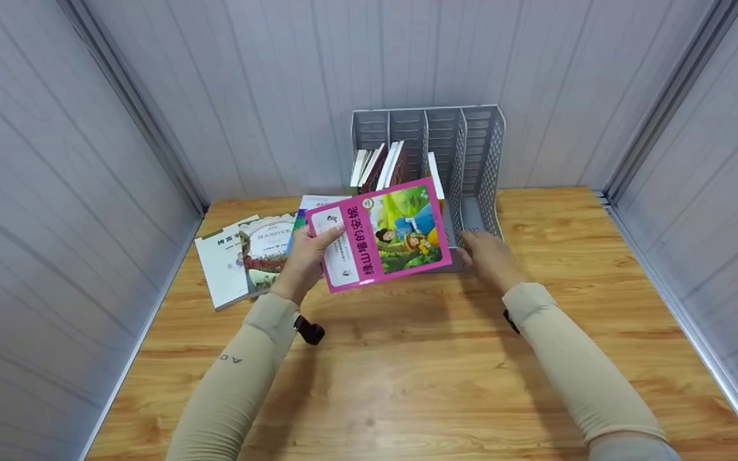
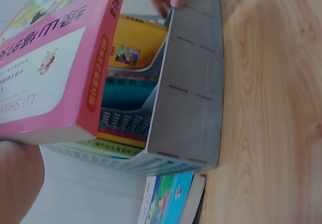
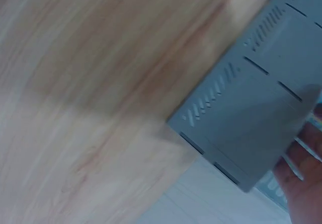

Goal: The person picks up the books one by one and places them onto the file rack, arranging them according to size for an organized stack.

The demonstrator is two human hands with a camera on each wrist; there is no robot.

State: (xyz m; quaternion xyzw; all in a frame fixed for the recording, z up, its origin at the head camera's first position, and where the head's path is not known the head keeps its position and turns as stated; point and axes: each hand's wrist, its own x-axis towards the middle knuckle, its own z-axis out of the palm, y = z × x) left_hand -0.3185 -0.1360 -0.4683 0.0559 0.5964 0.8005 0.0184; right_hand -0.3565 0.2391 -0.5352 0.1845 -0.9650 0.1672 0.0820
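Observation:
My left hand (image 1: 308,259) grips a pink-bordered book (image 1: 401,237) by its left end, thumb over the cover. The book is raised, tilted, in front of the grey file rack (image 1: 484,163) and overlaps its lower part in the head view. Its pink spine and page edges show in the left wrist view. At the rack's front right, my right hand (image 1: 487,259) holds the front rim, thumb outside and fingers inside; the right wrist view shows the fingers (image 3: 302,158) behind the front panel (image 3: 246,108). Books stand in the rack, among them a yellow one (image 2: 141,40).
Left of the rack, several books lie overlapping on the wooden table (image 1: 382,384): a white one (image 1: 221,272), one with a scenic cover (image 1: 270,237) and a blue one (image 1: 324,202). Ribbed wall panels (image 1: 266,96) enclose the table at the back and both sides.

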